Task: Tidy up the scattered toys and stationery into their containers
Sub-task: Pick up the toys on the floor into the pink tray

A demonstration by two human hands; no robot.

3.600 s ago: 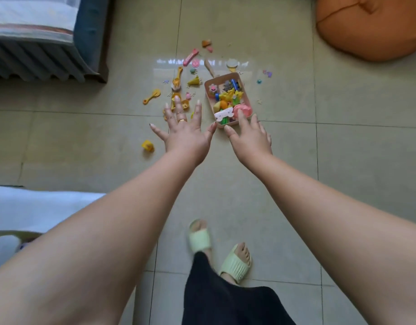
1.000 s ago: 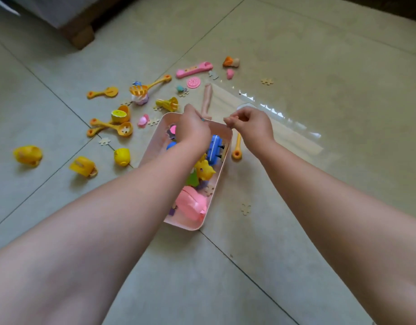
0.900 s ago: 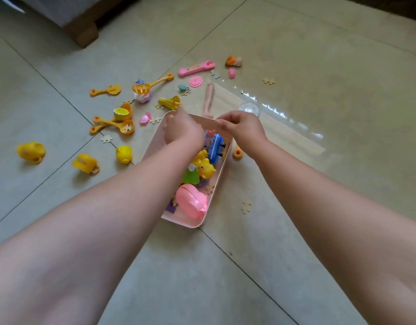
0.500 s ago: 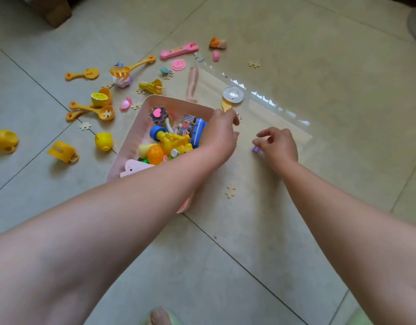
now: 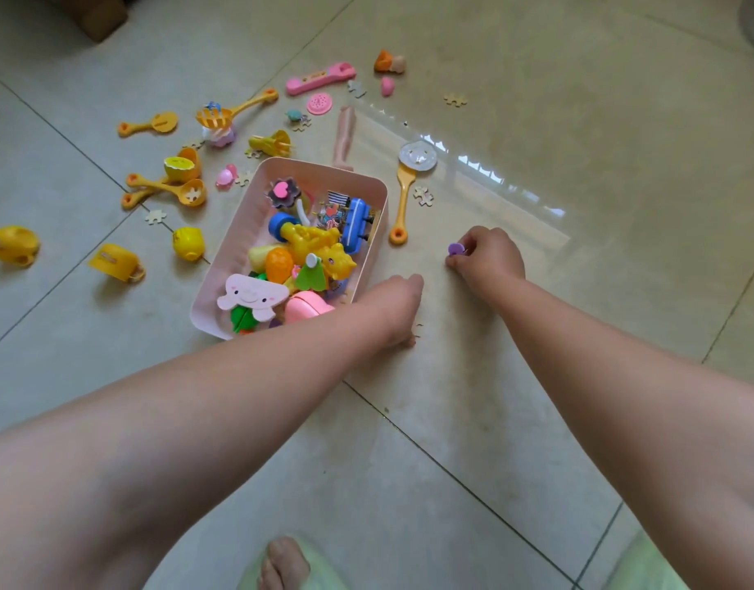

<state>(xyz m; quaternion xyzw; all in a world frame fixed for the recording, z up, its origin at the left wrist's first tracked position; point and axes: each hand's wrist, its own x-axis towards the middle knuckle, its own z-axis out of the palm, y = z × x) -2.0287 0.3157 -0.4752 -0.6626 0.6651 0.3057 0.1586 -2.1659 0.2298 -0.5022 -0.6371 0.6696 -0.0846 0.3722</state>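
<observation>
My right hand (image 5: 488,259) has its grip pinched on a small purple piece (image 5: 456,249), low against the floor (image 5: 579,185), to the right of the pink box (image 5: 239,244). My left hand (image 5: 398,308) is down on the floor at the box's near right corner, fingers curled over a puzzle piece (image 5: 417,332); whether they have clamped on it I cannot tell. The box is heaped with toys. A yellow spoon (image 5: 402,198) lies just beside its right wall, and yellow cups (image 5: 188,244) and scoops are scattered to its left.
</observation>
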